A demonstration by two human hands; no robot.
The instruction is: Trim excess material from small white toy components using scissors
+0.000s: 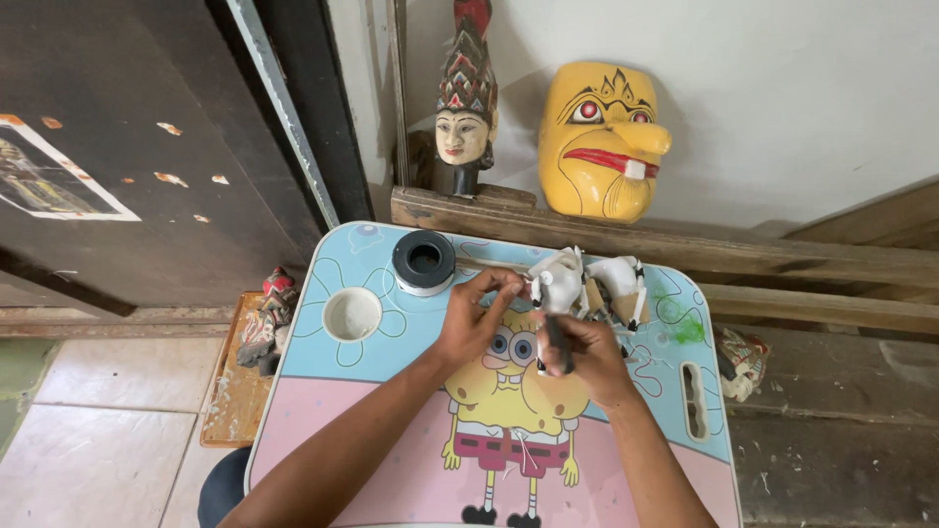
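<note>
Cartoon-printed table [323, 411] nearest. Above its middle, right hand [585, 357] clenched around dark handle [558, 347] of a white carved puppet figure [562, 282]. Left hand [476, 315] pinches the figure's left edge with its fingertips. Black tape roll [424, 262] near, behind the left hand.

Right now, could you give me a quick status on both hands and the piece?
Left hand pinching white carved figure. Right hand gripping its dark handle. Black-lidded jar sits apart, nothing blocking.

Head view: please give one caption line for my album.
Both hands hold a small white carved figure over a cartoon-printed folding table.
</note>
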